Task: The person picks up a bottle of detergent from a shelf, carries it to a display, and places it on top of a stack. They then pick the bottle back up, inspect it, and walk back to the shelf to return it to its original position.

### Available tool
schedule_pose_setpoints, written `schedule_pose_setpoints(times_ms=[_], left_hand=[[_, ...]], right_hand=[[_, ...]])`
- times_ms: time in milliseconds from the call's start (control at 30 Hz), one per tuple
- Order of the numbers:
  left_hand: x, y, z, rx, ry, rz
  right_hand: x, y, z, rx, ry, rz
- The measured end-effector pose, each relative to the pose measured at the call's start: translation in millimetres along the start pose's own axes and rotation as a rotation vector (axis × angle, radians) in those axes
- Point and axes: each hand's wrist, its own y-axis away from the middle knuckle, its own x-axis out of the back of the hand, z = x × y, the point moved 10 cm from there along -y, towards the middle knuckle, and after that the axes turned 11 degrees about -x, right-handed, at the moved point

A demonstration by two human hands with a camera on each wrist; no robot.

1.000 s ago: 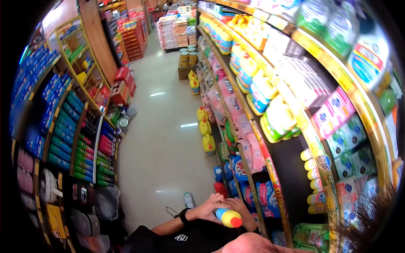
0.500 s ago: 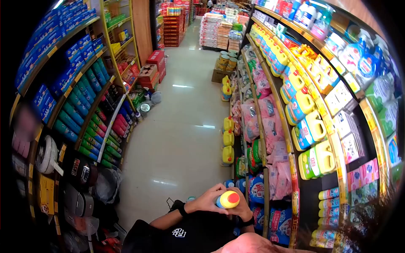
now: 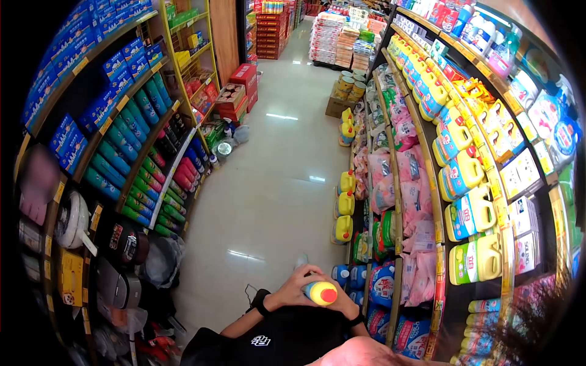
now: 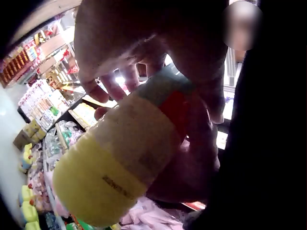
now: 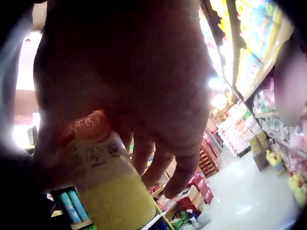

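Observation:
In front of the dark shirt, both hands hold a small yellow bottle (image 3: 321, 293) with a red cap and a blue label band. My left hand (image 3: 295, 289) grips it from the left side, fingers curled around it. From the other side my right hand (image 3: 348, 303) grips it too, partly hidden behind the bottle in the head view. Up close in the left wrist view, the bottle (image 4: 112, 160) shows a yellow end and a pale printed label, tilted across the palm. The right wrist view shows the bottle (image 5: 112, 196) under the shadowed right hand (image 5: 124, 81).
A shop aisle with a shiny floor (image 3: 262, 183) runs ahead. On the right, shelves carry large yellow jugs (image 3: 473, 213) and pink bags (image 3: 418, 183). Yellow jugs (image 3: 344, 204) stand on the floor along them. Left shelves hold blue boxes (image 3: 70, 137) and teal cans (image 3: 125, 134).
The head view has turned left, so the aisle and shelves sit farther right in it. Both hands keep hold of the bottle, low in front of the body.

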Motion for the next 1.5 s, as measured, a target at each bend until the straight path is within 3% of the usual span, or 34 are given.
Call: schedule_pose_setpoints(times_ms=[133, 533, 667, 800, 967, 1067, 1200, 1233, 1333, 1367, 1467, 1500], left_hand=[[21, -20, -25, 0.002, -0.056, 0.012], [66, -149, -136, 0.047, -0.101, -0.026], [82, -193, -181, 0.048, -0.187, -0.068], [93, -227, -214, 0.052, -0.215, -0.076], [100, -256, -244, 0.160, -0.135, -0.047], [103, -274, -257, 0.237, -0.036, -0.084], [100, -277, -304, 0.360, 0.059, -0.130], [109, -288, -302, 0.348, 0.069, -0.072], [125, -313, -317, 0.258, 0.050, -0.047], [127, -320, -323, 0.270, 0.170, -0.013], [137, -336, -355, 0.247, 0.011, -0.103], [142, -345, -365, 0.280, 0.081, -0.082]], right_hand=[[2, -35, 23, -0.106, -0.163, 0.001], [124, -181, 24, 0.056, -0.108, 0.145], [156, -230, 68, 0.014, -0.117, 0.213], [195, -263, 73, 0.150, 0.101, 0.369], [228, -293, 71, 0.125, -0.017, 0.326], [227, -305, 101, -0.059, 0.035, 0.245], [232, -322, 131, -0.181, -0.127, 0.292], [235, -328, 131, -0.203, -0.087, 0.271], [227, -351, 162, -0.333, -0.382, 0.277], [230, -358, 169, -0.359, -0.455, 0.299], [235, -383, 196, -0.396, -0.485, 0.184], [244, -394, 194, -0.395, -0.453, 0.161]])
